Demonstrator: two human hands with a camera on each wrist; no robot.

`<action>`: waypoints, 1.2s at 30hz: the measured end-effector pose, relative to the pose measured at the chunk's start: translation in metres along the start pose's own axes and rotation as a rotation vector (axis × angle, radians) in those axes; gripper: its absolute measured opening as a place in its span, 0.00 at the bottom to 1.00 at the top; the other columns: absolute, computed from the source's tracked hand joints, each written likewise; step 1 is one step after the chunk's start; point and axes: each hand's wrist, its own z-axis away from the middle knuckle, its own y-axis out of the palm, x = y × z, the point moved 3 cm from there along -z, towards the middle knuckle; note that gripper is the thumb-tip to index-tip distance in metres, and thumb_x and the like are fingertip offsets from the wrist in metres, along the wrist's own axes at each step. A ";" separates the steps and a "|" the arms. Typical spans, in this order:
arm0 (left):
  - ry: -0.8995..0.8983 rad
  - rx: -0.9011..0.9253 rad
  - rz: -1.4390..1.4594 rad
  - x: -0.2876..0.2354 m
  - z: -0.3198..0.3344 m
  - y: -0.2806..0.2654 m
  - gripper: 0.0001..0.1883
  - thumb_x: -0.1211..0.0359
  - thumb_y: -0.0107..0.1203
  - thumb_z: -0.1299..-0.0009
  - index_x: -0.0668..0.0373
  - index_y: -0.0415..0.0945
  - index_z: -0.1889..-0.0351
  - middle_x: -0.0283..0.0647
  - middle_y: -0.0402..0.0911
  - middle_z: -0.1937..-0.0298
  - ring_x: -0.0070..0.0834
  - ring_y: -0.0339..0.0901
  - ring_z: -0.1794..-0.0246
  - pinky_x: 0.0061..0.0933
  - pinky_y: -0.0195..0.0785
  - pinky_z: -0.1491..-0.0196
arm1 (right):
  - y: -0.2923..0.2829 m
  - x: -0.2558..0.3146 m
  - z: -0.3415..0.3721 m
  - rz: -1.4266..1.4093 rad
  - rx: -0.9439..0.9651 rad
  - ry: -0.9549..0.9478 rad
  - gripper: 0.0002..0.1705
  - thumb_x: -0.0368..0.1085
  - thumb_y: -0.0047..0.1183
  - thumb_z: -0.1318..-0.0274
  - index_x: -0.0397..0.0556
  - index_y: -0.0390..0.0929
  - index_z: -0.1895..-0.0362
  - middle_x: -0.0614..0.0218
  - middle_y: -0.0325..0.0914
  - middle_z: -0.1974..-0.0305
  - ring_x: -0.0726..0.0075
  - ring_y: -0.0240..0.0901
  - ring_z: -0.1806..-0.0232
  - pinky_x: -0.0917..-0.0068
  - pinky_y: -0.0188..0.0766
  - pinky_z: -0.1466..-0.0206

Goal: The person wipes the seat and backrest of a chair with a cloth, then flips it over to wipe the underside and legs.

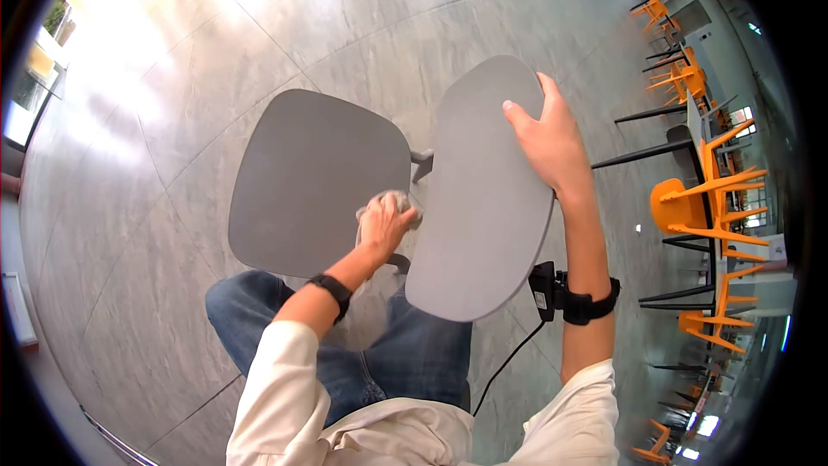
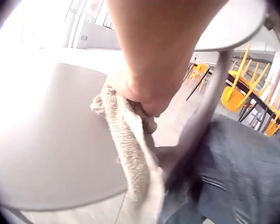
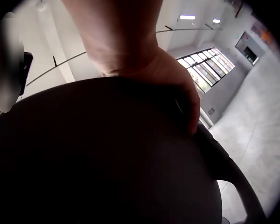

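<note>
A grey chair stands before the person, its flat seat on the left and its curved backrest on the right in the head view. The left hand grips a beige cloth at the seat's edge beside the backrest. Part of the cloth hangs down past that edge in the left wrist view. At the backrest's outer edge, the right hand holds on, thumb on the near face and fingers passing behind. In the right wrist view the backrest looks dark and covers much of the frame.
Orange chairs rest upside down on tables with black legs along the right. The person's knees in jeans are close to the seat. A black cable hangs from the right wrist camera. Grey tiled floor surrounds the chair.
</note>
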 end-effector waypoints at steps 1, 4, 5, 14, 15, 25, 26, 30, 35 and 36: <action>-0.001 -0.003 -0.014 0.004 -0.014 0.000 0.13 0.63 0.55 0.34 0.34 0.73 0.52 0.44 0.71 0.57 0.41 0.74 0.62 0.33 0.74 0.68 | 0.001 -0.001 0.000 0.013 -0.011 -0.018 0.40 0.43 0.52 0.41 0.36 0.57 0.29 0.43 0.77 0.45 0.46 0.77 0.45 0.60 0.71 0.40; -0.004 -0.067 -0.047 0.017 -0.065 0.005 0.13 0.61 0.55 0.34 0.33 0.73 0.52 0.44 0.71 0.57 0.41 0.74 0.61 0.32 0.74 0.69 | 0.001 0.000 -0.002 0.015 -0.006 -0.025 0.39 0.43 0.52 0.41 0.36 0.57 0.29 0.43 0.78 0.46 0.47 0.77 0.45 0.61 0.71 0.41; -0.010 -0.094 -0.054 0.024 -0.080 0.008 0.13 0.60 0.55 0.34 0.33 0.73 0.52 0.44 0.71 0.57 0.41 0.74 0.61 0.32 0.74 0.69 | 0.000 0.002 -0.002 0.019 -0.006 -0.015 0.39 0.43 0.52 0.40 0.36 0.58 0.30 0.44 0.78 0.46 0.48 0.77 0.45 0.61 0.70 0.41; -0.347 -0.107 0.027 0.162 -0.135 -0.010 0.19 0.56 0.57 0.33 0.33 0.72 0.44 0.48 0.72 0.49 0.49 0.79 0.57 0.42 0.79 0.67 | -0.001 0.009 0.001 -0.037 -0.017 0.050 0.33 0.42 0.47 0.36 0.39 0.61 0.31 0.50 0.80 0.48 0.52 0.77 0.45 0.64 0.69 0.41; -0.426 -0.101 0.013 0.184 -0.129 -0.016 0.17 0.57 0.56 0.32 0.33 0.73 0.44 0.47 0.73 0.49 0.49 0.79 0.57 0.42 0.79 0.66 | -0.002 0.008 0.000 -0.044 -0.009 0.051 0.33 0.42 0.47 0.35 0.39 0.61 0.31 0.50 0.80 0.47 0.52 0.77 0.45 0.64 0.69 0.40; -0.915 -0.064 0.021 0.287 0.089 -0.027 0.25 0.54 0.55 0.31 0.31 0.66 0.35 0.56 0.71 0.44 0.60 0.78 0.54 0.52 0.76 0.59 | -0.002 -0.002 -0.004 -0.158 -0.005 0.050 0.35 0.49 0.38 0.32 0.40 0.60 0.29 0.46 0.70 0.36 0.48 0.65 0.32 0.61 0.59 0.31; -0.866 -0.060 -0.007 0.271 0.106 -0.029 0.25 0.56 0.56 0.32 0.31 0.67 0.35 0.54 0.71 0.45 0.59 0.78 0.55 0.52 0.77 0.60 | -0.002 -0.003 -0.006 -0.144 -0.011 0.055 0.35 0.49 0.38 0.32 0.40 0.60 0.29 0.46 0.70 0.36 0.47 0.64 0.32 0.60 0.59 0.31; -0.568 -0.180 0.145 0.172 0.138 -0.085 0.20 0.59 0.58 0.35 0.41 0.72 0.44 0.45 0.72 0.44 0.49 0.73 0.45 0.50 0.75 0.51 | 0.001 -0.009 -0.009 -0.135 -0.026 0.074 0.37 0.51 0.39 0.34 0.40 0.59 0.29 0.44 0.69 0.35 0.44 0.63 0.31 0.59 0.58 0.30; -0.708 0.231 0.749 0.093 0.146 -0.077 0.25 0.60 0.58 0.32 0.51 0.71 0.37 0.42 0.76 0.45 0.40 0.77 0.48 0.38 0.71 0.43 | 0.000 -0.013 -0.014 -0.131 -0.009 0.038 0.39 0.53 0.41 0.35 0.39 0.59 0.29 0.43 0.67 0.34 0.43 0.62 0.30 0.59 0.58 0.30; -0.728 0.228 1.195 0.079 0.139 -0.064 0.24 0.59 0.58 0.30 0.53 0.70 0.37 0.40 0.76 0.46 0.33 0.77 0.50 0.34 0.71 0.45 | 0.002 -0.024 -0.024 -0.127 0.000 0.016 0.39 0.53 0.42 0.36 0.39 0.59 0.29 0.43 0.67 0.34 0.43 0.62 0.30 0.59 0.58 0.30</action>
